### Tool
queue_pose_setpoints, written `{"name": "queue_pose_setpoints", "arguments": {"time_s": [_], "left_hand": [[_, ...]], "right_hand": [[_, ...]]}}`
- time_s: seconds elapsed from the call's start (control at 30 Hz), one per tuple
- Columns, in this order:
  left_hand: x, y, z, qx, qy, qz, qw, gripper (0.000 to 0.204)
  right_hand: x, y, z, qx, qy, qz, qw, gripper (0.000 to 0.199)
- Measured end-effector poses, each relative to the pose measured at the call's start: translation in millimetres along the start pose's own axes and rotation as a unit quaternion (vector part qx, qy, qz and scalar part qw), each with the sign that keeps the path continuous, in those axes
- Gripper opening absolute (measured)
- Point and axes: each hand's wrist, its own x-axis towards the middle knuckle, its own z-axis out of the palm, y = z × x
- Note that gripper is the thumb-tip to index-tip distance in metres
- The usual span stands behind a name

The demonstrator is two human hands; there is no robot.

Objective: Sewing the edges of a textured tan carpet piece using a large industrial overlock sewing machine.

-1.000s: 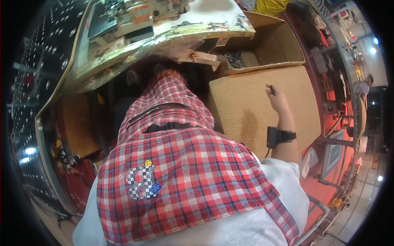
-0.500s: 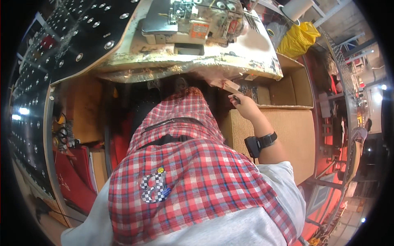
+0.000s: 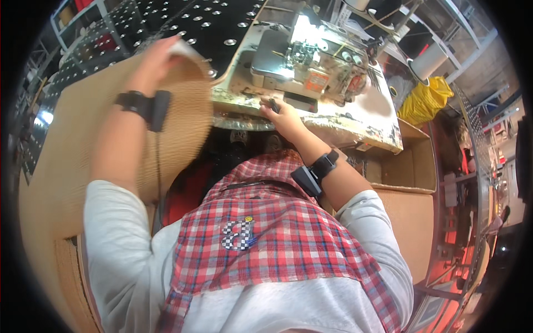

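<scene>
My left hand point(image 3: 155, 62) is raised over the upper edge of a large tan ribbed sheet point(image 3: 78, 144) that looks like cardboard. Motion smears its fingers, and a small whitish patch shows beside their tips. The sheet spreads over the left side, its right edge curving down beside my lap. At the front edge of the sewing machine's table, my right hand point(image 3: 284, 119) is closed around a small dark tool point(image 3: 273, 105), mostly hidden by the fingers. Just beyond that hand stands the sewing machine point(image 3: 311, 61), its lamp lit.
An open cardboard box point(image 3: 419, 161) stands right of the worn white table point(image 3: 383, 119). Behind it are a yellow bag point(image 3: 426, 100) and a white thread cone point(image 3: 428, 61). A black studded table point(image 3: 183, 25) adjoins at the far left. A red plaid apron point(image 3: 272, 227) covers my lap.
My left hand has come into view at the upper left, along with the tan sheet. My right hand has moved left and up to the table's edge, keeping the dark tool. The view has shifted left.
</scene>
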Motion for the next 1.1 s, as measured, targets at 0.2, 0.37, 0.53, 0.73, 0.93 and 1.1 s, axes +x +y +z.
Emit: {"name": "queue_pose_setpoints", "arguments": {"time_s": [0.2,0.37,0.53,0.73,0.93,1.1], "left_hand": [[-170,33,29,0.052,-0.167,0.097,0.98,0.04],[-260,24,-134,0.36,0.173,-0.038,0.916,0.034],[-407,18,-279,0.383,0.386,-0.262,0.797,0.039],[-425,-1,-262,0.023,0.525,-0.209,0.825,0.048],[-397,-42,-259,-0.208,0.367,-0.034,0.906,0.049],[-377,-48,-262,-0.229,0.367,-0.014,0.901,0.042]], "right_hand": [[14,-47,23,0.286,-0.028,0.17,0.943,0.028],[10,-37,24,0.437,0.049,0.198,0.876,0.025],[-15,-68,10,0.516,0.048,0.261,0.815,0.025],[-8,-64,4,0.568,0.086,0.278,0.77,0.029],[5,-30,2,0.545,0.109,0.253,0.792,0.028],[-5,-33,8,0.461,0.097,0.206,0.858,0.031]]}}
